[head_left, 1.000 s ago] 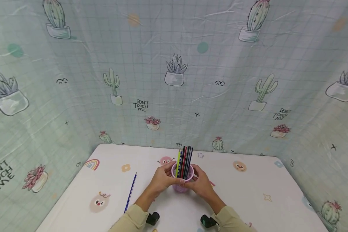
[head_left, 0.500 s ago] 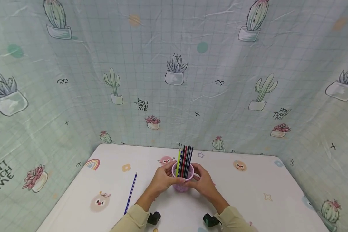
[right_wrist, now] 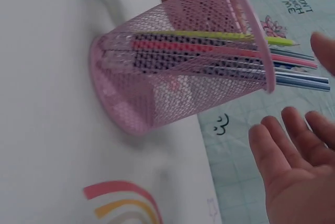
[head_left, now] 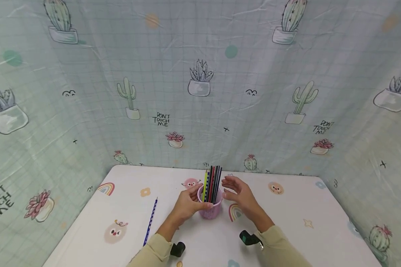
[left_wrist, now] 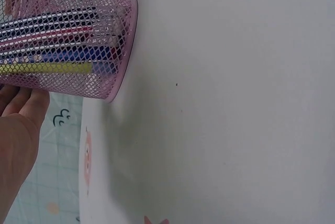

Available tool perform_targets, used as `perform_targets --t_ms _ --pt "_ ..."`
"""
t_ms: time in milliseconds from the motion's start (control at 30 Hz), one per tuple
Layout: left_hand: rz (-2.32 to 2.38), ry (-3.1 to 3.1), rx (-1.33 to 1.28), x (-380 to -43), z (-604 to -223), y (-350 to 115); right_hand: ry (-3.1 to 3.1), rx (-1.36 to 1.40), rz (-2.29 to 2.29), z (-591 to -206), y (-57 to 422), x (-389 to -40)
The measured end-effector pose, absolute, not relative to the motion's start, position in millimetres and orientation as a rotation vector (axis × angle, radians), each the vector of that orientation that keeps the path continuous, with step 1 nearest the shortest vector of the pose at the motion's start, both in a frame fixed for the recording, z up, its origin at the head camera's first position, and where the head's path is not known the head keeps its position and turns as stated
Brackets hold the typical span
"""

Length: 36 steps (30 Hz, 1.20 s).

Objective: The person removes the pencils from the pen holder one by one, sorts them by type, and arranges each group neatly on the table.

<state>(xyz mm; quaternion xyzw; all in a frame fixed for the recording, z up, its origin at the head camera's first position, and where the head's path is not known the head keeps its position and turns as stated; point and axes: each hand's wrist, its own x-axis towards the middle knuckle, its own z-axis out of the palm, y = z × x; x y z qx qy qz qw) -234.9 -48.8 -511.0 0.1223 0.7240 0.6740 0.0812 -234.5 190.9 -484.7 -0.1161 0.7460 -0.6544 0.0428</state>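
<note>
A pink mesh pencil cup (head_left: 209, 213) stands near the middle of the white table. Several pencils (head_left: 212, 185), yellow, red, dark and spotted blue, rise out of it. My left hand (head_left: 184, 205) grips the cup, thumb at the near rim and fingers round its left side; in the right wrist view those fingers lie against the mesh (right_wrist: 128, 101). Apart from the cup, to its right, my right hand (head_left: 243, 194) is held with loosely bent fingers and nothing in them. In the right wrist view this hand (right_wrist: 298, 169) faces the pencil tips, palm turned inward.
A spotted blue pencil (head_left: 150, 222) lies alone on the table (head_left: 287, 222), left of my left forearm. Black wrist cameras (head_left: 178, 249) sit below the hands. A cactus-print sheet (head_left: 227, 111) hangs behind and along both sides.
My right hand has let go of the cup and moved right, slightly upward in the head view. The left hand keeps its grip, and the pencils stay in the cup.
</note>
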Motion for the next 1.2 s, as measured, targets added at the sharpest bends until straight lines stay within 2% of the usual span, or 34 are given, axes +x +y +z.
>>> perform_targets --t_ms 233,533,1200 --pt "2.001 2.173 0.349 -233 -509 -50 2.441 -0.066 -2.05 -475 171 -249" --pt "1.982 2.178 0.33 -232 -508 -50 2.503 0.118 -2.118 -467 152 -264" --pt "1.945 2.229 0.321 -233 -510 -49 2.516 0.174 -2.234 -439 153 -268"
